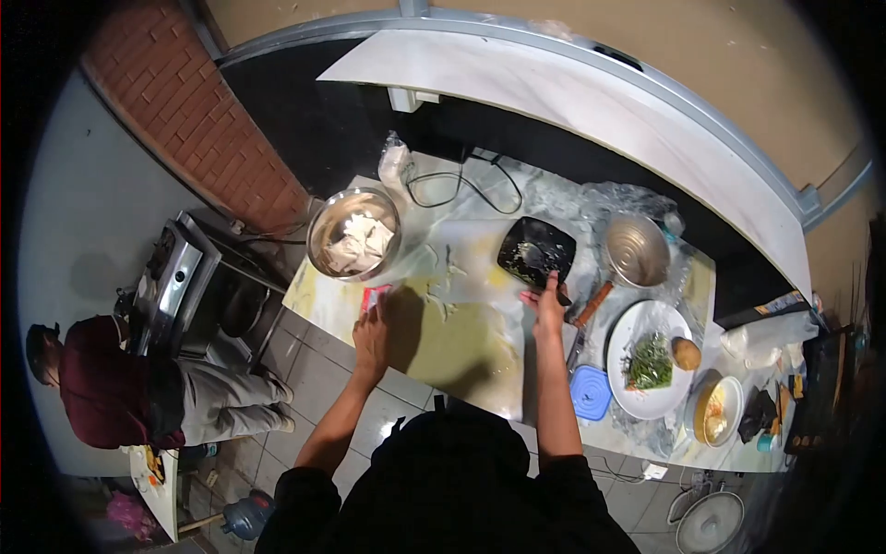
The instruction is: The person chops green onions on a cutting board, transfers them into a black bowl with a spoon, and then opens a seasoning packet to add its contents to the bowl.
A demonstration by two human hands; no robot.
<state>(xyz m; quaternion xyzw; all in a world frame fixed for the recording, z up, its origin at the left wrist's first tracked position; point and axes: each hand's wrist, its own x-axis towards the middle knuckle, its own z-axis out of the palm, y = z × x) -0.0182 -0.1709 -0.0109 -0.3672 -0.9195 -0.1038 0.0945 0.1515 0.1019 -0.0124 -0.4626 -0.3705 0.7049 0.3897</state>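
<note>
My left hand (371,340) is at the table's front edge, its fingers closed on a small red and white packet (374,298). Just behind that packet stands a steel bowl (318,226) holding folded white pieces (362,244), perhaps dough or wrappers. My right hand (549,303) grips the near edge of a black square dish (552,242), which is tilted and has light scraps of food stuck inside. Between the hands, pale scraps (441,300) lie on the wet, yellowish tabletop (480,346).
Right of the dish are a steel pot (637,249) with a wooden handle, a white plate (623,337) with chopped greens, a blue lid (591,392) and a tub (734,415). A black cable (466,180) lies behind. A person (111,383) stands by the stove (175,277) at left.
</note>
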